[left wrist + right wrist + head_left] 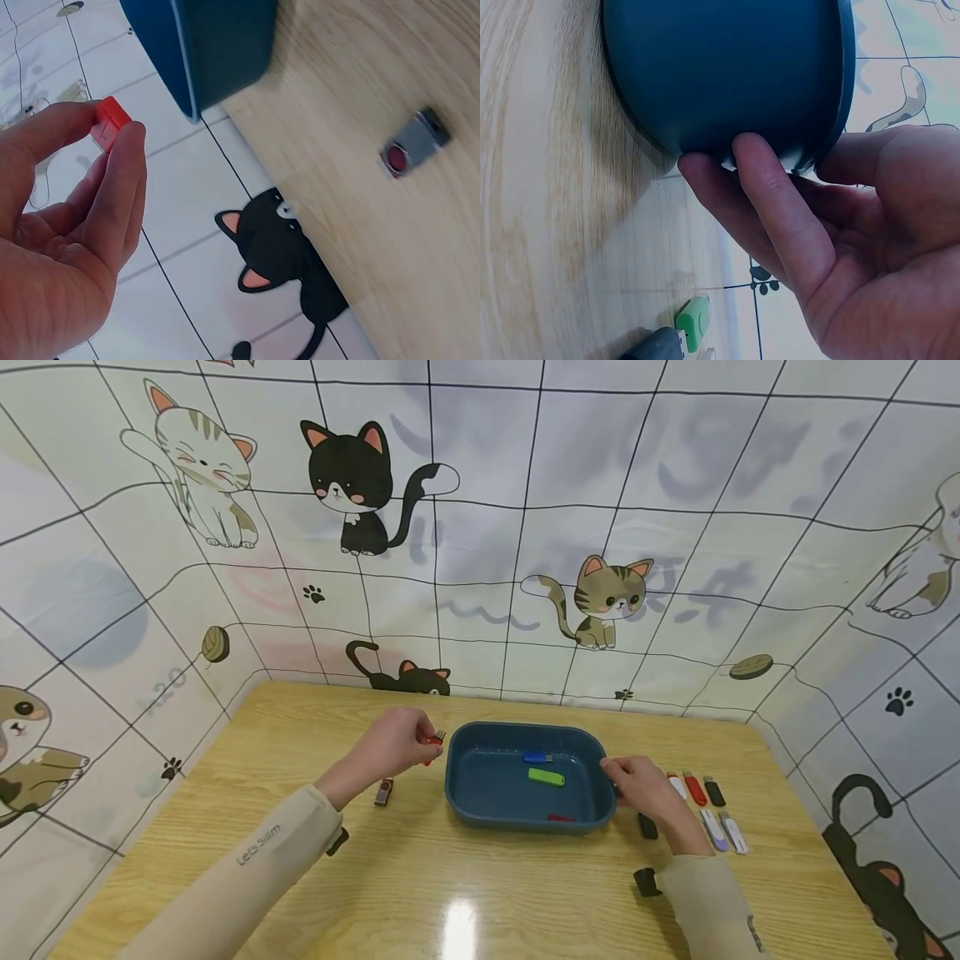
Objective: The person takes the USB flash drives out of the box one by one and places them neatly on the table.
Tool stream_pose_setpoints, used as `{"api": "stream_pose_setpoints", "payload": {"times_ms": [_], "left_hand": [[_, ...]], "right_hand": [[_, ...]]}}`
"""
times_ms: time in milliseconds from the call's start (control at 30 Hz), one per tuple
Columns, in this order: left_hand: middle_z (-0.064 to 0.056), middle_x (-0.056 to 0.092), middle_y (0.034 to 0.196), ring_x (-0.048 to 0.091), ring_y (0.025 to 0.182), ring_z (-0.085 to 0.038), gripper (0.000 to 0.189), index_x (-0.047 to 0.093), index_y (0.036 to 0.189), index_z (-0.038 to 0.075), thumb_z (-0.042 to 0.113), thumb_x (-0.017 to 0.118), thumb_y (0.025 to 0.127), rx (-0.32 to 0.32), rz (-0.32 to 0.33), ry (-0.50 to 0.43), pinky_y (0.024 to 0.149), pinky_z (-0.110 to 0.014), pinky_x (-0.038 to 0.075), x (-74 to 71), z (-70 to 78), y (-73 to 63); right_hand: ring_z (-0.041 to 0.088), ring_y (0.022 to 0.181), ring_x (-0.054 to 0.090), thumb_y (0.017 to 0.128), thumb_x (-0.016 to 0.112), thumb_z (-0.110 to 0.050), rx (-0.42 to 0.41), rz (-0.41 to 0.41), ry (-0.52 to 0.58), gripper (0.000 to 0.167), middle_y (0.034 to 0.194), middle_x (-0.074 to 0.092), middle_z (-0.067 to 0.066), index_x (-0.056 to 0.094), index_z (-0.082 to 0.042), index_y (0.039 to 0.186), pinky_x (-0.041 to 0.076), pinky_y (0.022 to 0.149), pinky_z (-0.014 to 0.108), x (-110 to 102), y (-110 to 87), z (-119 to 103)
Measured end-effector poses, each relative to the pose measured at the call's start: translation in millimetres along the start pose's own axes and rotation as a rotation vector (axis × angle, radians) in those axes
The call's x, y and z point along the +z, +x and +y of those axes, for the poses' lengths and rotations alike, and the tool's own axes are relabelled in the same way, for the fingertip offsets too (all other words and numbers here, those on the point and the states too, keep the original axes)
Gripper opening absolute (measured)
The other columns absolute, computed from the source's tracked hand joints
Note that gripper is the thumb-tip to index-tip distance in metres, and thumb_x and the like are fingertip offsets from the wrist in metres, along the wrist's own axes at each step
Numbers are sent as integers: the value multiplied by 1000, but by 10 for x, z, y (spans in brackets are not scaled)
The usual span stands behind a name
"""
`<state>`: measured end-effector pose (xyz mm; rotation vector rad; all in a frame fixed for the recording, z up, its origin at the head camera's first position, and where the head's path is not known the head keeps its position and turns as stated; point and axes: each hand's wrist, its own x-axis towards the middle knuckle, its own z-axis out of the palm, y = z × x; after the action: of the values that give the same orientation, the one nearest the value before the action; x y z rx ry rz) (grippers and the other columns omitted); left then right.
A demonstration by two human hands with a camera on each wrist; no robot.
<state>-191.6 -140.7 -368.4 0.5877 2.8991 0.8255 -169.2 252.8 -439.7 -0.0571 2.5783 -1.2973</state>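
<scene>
My left hand (393, 745) pinches a red USB stick (114, 120) between thumb and fingertips, above the table at the left end of a blue plastic bin (517, 825). The stick's metal plug points up in the head view. With its thumb at the rim and fingers against the outer wall, my right hand (643, 787) grips the bin's right end. Inside the bin lie a blue USB stick (536, 758), a green USB stick (546, 777) and a red one, partly hidden by the front wall. A silver swivel USB stick (383, 792) rests on the table below my left hand.
Right of the bin, several USB sticks lie on the wooden table (480, 877), among them a red stick (695, 789), a black stick (714, 791) and a white stick (734, 833). A cat-print curtain (480, 543) hangs along the back and sides.
</scene>
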Motion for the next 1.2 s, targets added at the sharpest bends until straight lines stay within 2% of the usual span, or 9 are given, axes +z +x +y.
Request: {"api": "stream_pose_setpoints", "payload": {"times_ms": [200,400,600,733,833,1000,1200], "left_hand": [[-2,69,84,61,70,-14,16,72,88,4,18,80,90,-46,33,14,64,-31,54,-53,-176,-100],[-5,67,87,60,71,-16,18,70,86,4,19,80,89,-91,30,26,62,-31,52,-70,-350,-179],[-2,66,74,60,60,-13,19,67,80,6,18,78,90,-136,-6,17,56,-29,50,-71,-538,-256],[0,66,71,60,58,-12,19,69,78,7,18,77,90,-159,-20,23,53,-28,50,-59,-663,-299],[0,66,72,59,59,-13,18,70,77,7,18,77,89,-166,-17,33,52,-28,50,-50,-728,-324],[0,65,69,59,58,-13,19,70,74,7,17,76,89,-157,-11,50,52,-28,49,-28,-802,-357],[-1,63,70,58,58,-13,22,66,74,6,16,77,91,-192,-53,48,51,-26,49,50,-866,-382]], "right_hand": [[26,95,72,112,46,-25,6,0,1,39,96,67,12,68,5,99,63,79,40,-4,6,3],[22,91,70,113,46,-25,4,-10,5,40,88,62,9,65,3,93,62,79,40,-6,15,6],[18,83,67,113,46,-27,9,-7,5,41,82,59,7,62,0,86,61,75,37,-4,11,0],[18,83,67,112,47,-25,-3,0,-5,40,85,62,7,65,2,90,61,73,34,-4,11,4],[19,86,69,112,47,-24,-13,5,-12,39,89,65,8,69,5,98,62,74,35,-8,8,6],[21,88,71,112,46,-24,-12,5,-9,39,89,65,10,69,7,102,62,75,36,-7,1,-1],[24,91,73,112,46,-24,-19,10,-4,40,97,70,14,70,9,111,63,77,38,-11,-7,4]]}}
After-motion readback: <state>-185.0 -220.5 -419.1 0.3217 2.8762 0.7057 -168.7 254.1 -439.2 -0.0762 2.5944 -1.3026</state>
